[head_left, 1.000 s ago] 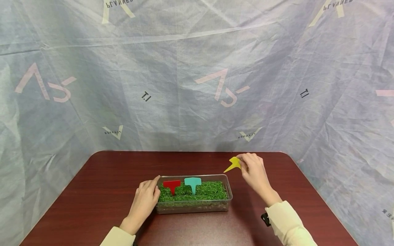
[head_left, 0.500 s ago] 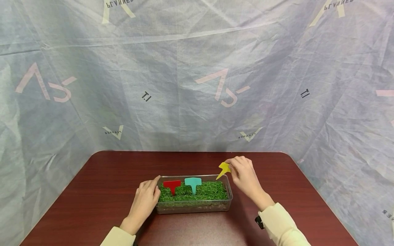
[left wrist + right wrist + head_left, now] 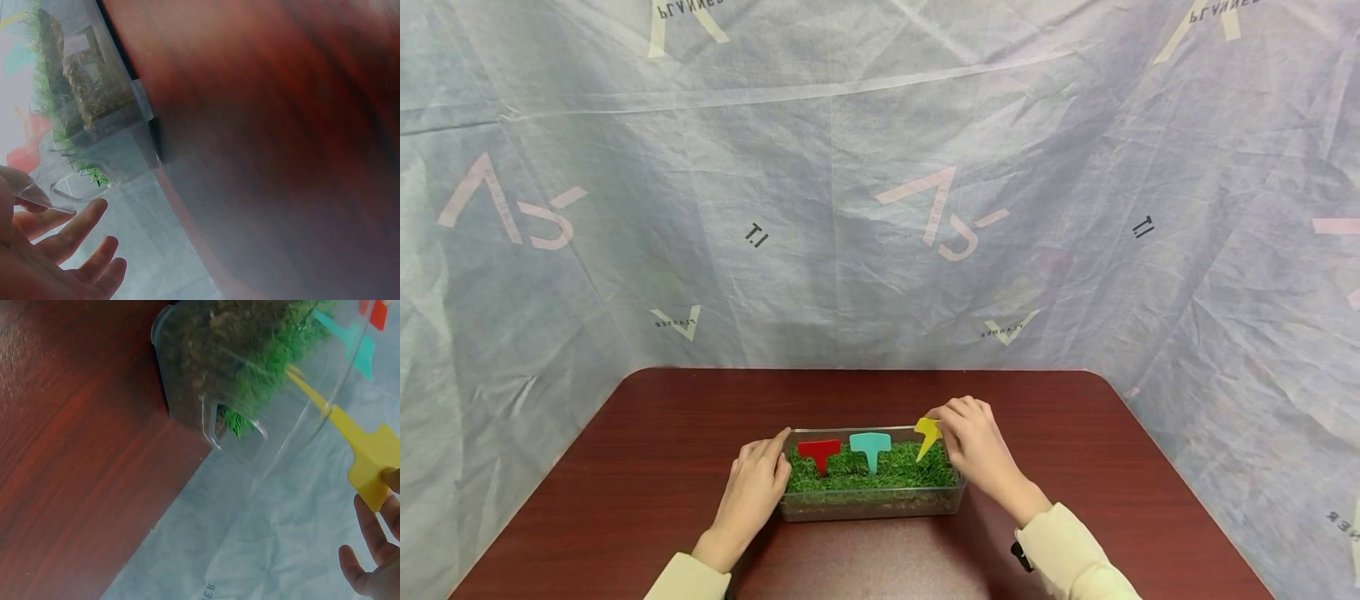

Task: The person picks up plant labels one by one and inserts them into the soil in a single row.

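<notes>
A clear plastic box (image 3: 871,500) filled with green grass (image 3: 895,471) is seen at the middle of a dark red table (image 3: 625,500), with a pale wrinkled sheet (image 3: 880,208) hung behind at 12 o'clock. Two flat T-shaped tags are stuck upright in the grass: a red tag (image 3: 819,452) toward 9 o'clock and a teal tag (image 3: 870,447) just beside it at the centre.

A yellow tag (image 3: 927,432) is pinched by its wide head between the thumb and fingertips of the right hand (image 3: 973,442), at the 3 o'clock end of the box. It is held tilted, with its pointed stem aimed down into the grass near the box's right wall. From the right wrist view the stem tip is seen at the grass, though whether it has entered cannot be told.

The left hand (image 3: 756,483) is laid against the 9 o'clock end of the box, fingers nearly straight and relaxed, touching the wall and rim. Nothing is gripped by it. Cream sleeves (image 3: 1075,550) are worn on both arms.
</notes>
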`<state>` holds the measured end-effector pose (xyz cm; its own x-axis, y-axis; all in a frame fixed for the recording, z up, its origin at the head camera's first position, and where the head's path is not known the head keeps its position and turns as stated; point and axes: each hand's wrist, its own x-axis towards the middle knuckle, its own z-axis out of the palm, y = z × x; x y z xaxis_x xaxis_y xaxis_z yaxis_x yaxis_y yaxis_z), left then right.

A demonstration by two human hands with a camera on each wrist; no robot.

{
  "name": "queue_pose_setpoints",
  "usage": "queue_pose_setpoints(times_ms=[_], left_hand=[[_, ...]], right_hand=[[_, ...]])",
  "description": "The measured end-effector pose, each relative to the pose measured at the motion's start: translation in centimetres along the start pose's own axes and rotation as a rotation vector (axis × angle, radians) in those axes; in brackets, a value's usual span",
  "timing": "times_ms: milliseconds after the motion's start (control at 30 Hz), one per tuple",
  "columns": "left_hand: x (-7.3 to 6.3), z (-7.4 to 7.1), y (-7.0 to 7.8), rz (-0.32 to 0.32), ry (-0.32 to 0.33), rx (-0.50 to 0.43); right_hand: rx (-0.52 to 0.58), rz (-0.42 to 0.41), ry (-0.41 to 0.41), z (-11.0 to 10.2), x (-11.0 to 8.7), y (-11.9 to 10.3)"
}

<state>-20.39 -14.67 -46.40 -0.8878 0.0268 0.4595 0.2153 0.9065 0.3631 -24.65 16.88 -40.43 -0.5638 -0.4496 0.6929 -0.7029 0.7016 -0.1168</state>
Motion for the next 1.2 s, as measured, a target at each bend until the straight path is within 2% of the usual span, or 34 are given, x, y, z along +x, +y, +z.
queue_pose_setpoints(times_ms=[200, 833, 1200], left_hand=[[0.0, 0.0, 0.0, 0.010, 0.011, 0.001], [0.1, 0.0, -0.1, 0.005, -0.001, 0.000], [0.0, 0.1, 0.0, -0.009, -0.011, -0.007]], right_hand=[[-0.007, -0.021, -0.020, 0.5, -0.2, -0.3], [0.008, 0.023, -0.172, 1.3, -0.2, -0.6], [-0.026, -0.005, -0.173, 2.3, -0.3, -0.5]])
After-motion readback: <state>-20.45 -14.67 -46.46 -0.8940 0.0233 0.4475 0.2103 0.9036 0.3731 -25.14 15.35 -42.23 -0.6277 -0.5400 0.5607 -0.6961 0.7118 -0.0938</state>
